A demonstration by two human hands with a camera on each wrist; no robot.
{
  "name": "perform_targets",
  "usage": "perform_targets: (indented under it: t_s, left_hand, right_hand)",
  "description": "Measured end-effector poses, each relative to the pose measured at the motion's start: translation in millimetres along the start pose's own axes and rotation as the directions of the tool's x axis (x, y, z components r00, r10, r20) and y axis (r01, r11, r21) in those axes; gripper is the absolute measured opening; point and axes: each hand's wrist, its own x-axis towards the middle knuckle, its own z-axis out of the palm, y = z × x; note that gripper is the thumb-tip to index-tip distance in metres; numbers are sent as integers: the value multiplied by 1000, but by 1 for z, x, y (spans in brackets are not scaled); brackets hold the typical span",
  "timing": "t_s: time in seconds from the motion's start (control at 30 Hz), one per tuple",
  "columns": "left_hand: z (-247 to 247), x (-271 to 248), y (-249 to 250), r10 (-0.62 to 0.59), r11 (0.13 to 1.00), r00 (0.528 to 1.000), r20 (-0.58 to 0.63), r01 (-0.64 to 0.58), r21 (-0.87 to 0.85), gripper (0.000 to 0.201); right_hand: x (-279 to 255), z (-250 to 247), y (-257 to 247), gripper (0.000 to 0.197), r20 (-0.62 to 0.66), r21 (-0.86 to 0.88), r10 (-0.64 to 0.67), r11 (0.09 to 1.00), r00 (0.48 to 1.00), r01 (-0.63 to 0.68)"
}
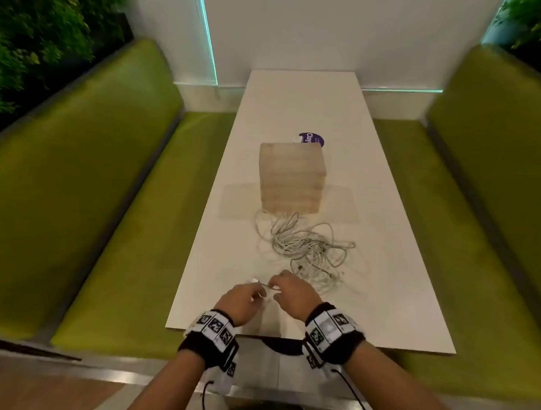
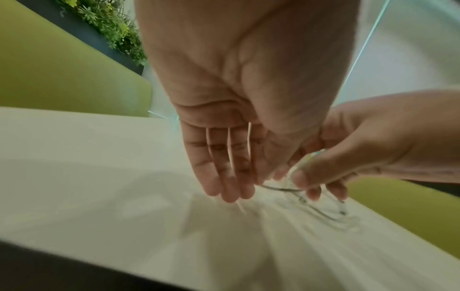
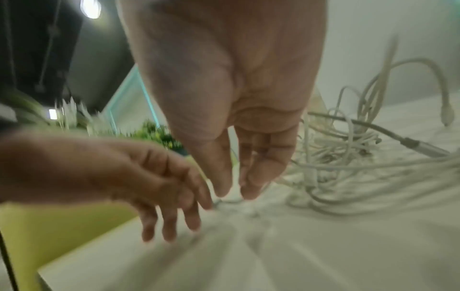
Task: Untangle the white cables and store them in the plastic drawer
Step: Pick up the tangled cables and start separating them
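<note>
A tangle of white cables (image 1: 307,247) lies on the white table (image 1: 392,299), just in front of a beige plastic drawer unit (image 1: 291,177) whose drawers look closed. Near the table's front edge my left hand (image 1: 260,290) and right hand (image 1: 276,288) meet over one thin white cable (image 1: 267,287). The left hand pinches it close to a small white plug, its other fingers hanging straight (image 2: 231,187). From the right, my right hand (image 2: 311,183) holds the same strand (image 2: 281,189) between thumb and fingers. The pile (image 3: 348,157) sits just beyond the right hand (image 3: 234,191).
Green padded benches (image 1: 130,228) (image 1: 489,191) run along both sides of the table. A purple round label (image 1: 311,139) lies behind the drawer unit. A white wall closes the far end. Plants stand behind the benches.
</note>
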Motion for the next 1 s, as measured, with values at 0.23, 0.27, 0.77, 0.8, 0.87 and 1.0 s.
perform_targets:
  t_s: [0.23,0.27,0.77,0.8,0.87,1.0]
  left_hand:
    - [1,16,1,-65,997,998,-25,63,-43,22]
    - [0,16,3,-76,996,997,-32,74,-51,25]
    - [-5,9,46,44,518,974,-222,-212,-829,31]
    - [-6,8,48,29,483,973,-227,-213,-850,32]
    - [-10,6,54,-18,393,971,-237,-211,-895,36]
    - [-29,1,66,-60,293,963,-262,-234,-927,36]
  right_hand:
    - [3,17,-3,29,-80,-243,95,963,992,-112]
    - [4,17,-2,28,-98,-213,114,968,989,-132]
    - [-8,-13,5,20,-74,515,43,857,996,2]
    - [-9,-15,7,22,-39,496,38,868,999,-13]
    - [-8,-16,12,27,25,448,20,894,999,-29]
    - [-7,-18,31,26,-3,383,-29,923,1000,28]
